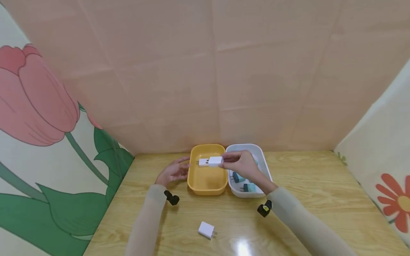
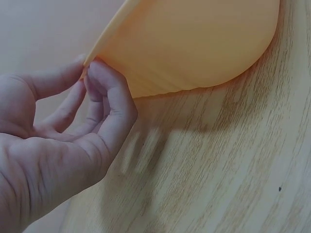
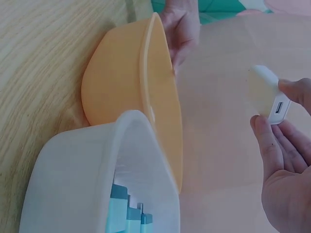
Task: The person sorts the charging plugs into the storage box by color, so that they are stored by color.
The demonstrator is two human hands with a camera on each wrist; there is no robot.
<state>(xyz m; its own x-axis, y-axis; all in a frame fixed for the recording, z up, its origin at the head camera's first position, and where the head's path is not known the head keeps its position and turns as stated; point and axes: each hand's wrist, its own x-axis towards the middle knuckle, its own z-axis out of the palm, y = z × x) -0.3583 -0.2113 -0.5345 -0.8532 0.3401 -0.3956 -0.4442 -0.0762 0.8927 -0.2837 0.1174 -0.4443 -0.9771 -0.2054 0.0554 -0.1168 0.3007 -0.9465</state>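
Note:
My right hand (image 1: 242, 165) pinches a white USB charger plug (image 1: 215, 161) between thumb and fingers, above the yellow bin (image 1: 207, 183). In the right wrist view the USB port of the charger plug (image 3: 279, 108) faces the palm. Another white charger plug (image 1: 202, 162) lies in the yellow bin, partly overlapped by the held one in the head view. At the bin's left side, my left hand (image 1: 175, 171) grips the rim; the left wrist view shows thumb and curled fingers meeting at the yellow rim (image 2: 104, 39).
Beside the yellow bin stands a white bin (image 1: 266, 170) with several teal charger plugs (image 1: 250, 187), partly covered by the right hand. One more white charger plug (image 1: 206, 230) lies on the wooden table (image 1: 310, 192) near the front. A pinkish-brown backdrop (image 1: 179, 89) rises behind.

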